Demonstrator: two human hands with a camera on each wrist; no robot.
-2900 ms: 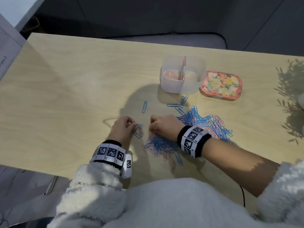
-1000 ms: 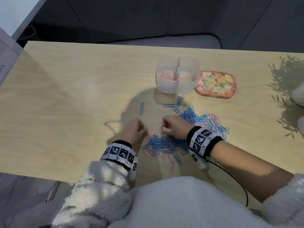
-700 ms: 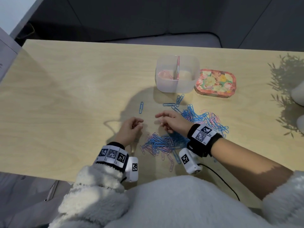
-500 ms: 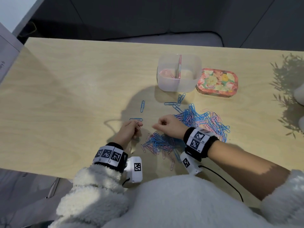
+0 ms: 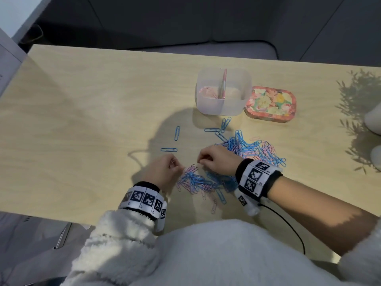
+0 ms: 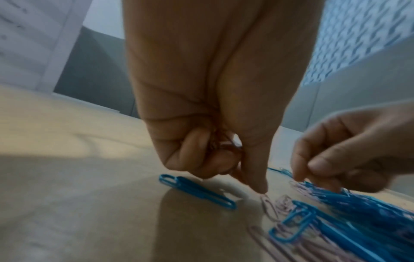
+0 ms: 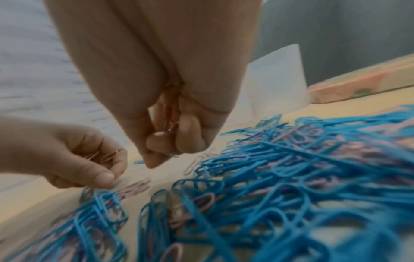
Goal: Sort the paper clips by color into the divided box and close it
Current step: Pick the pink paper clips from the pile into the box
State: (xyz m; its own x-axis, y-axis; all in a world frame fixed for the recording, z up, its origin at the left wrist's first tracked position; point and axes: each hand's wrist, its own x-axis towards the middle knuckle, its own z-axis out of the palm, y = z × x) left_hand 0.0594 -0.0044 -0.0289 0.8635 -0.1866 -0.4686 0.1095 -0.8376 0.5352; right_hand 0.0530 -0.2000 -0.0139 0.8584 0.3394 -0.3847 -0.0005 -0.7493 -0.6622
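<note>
A mixed pile of blue and pink paper clips (image 5: 206, 180) lies before me and stretches right to a second heap (image 5: 255, 149). My left hand (image 5: 175, 164) works at the pile's left edge, fingers curled round a few pink clips (image 6: 220, 147), one fingertip down by a loose pink clip (image 6: 267, 203). My right hand (image 5: 203, 160) hovers over the pile's middle, also holding pink clips (image 7: 169, 122) in its curled fingers. The clear divided box (image 5: 218, 107) stands open farther back, with pink clips (image 5: 206, 92) in its left compartment. Its floral lid (image 5: 271, 103) lies to the right of the box.
Loose blue clips (image 5: 169, 149) (image 5: 176, 133) (image 5: 225, 122) lie between the hands and the box. White objects (image 5: 374, 118) sit at the table's right edge amid plant shadow. A black cable (image 5: 288, 223) runs from my right wrist. The table's near edge is close to my body.
A blue clip now lies on the table just beyond my left hand. My right hand stretched its fingers out, then curled again over the pile. Both hands stay at the near pile.
</note>
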